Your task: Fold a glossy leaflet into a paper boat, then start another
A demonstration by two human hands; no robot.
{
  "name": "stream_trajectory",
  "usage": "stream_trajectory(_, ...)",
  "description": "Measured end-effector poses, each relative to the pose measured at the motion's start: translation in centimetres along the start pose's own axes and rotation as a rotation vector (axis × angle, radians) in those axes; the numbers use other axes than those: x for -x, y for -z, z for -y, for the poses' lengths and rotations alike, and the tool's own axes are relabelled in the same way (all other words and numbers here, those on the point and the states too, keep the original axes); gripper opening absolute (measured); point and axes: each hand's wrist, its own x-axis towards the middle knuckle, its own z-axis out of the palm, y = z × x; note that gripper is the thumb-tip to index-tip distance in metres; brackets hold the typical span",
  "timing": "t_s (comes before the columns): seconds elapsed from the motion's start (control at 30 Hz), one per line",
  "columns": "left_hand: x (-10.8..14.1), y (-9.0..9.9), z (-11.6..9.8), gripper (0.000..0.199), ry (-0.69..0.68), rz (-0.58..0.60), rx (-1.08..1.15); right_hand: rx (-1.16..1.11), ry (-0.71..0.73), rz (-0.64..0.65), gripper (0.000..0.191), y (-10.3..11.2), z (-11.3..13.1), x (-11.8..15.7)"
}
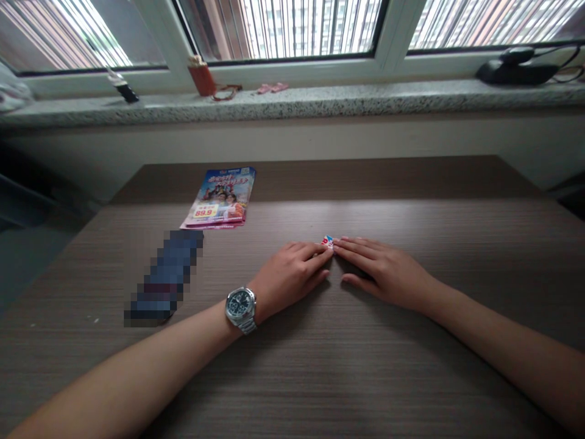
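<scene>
A small piece of folded printed paper (328,241), coloured red, white and blue, lies on the table between my two hands. My left hand (292,271), with a silver watch (241,308) on its wrist, has its fingers closed over the paper's near left part and covers some of it. From the other side, my right hand (388,271) touches the paper's right edge with its fingertips. Its fingers are stretched out low over the tabletop, and its thumb stands apart. How much paper lies under the fingers is hidden.
On the wooden table (283,378), a stack of printed flyers (223,198) lies at the back left. Nearer sits a pixelated dark blue object (167,277). The stone windowsill (347,102) behind holds a reddish-brown case (202,77), a pink bow-like item (273,88) and a black device (516,70).
</scene>
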Motion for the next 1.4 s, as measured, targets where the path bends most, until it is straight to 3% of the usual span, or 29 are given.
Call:
stream_trajectory(0.7,0.3,0.4,-0.8,0.048,0.062,0.131,-0.097,0.060,-0.091,0.024,0.047,-0.7,1.2,0.2)
stream_trajectory(1.07,0.6,0.0,-0.6,0.051,0.045,0.116,-0.118,0.054,-0.119,0.033,0.045,-0.4,-0.5,1.4)
stream_trajectory(1.4,0.8,0.3,-0.7,0.051,0.055,0.124,-0.101,0.017,-0.056,-0.026,0.039,0.3,-1.6,2.0)
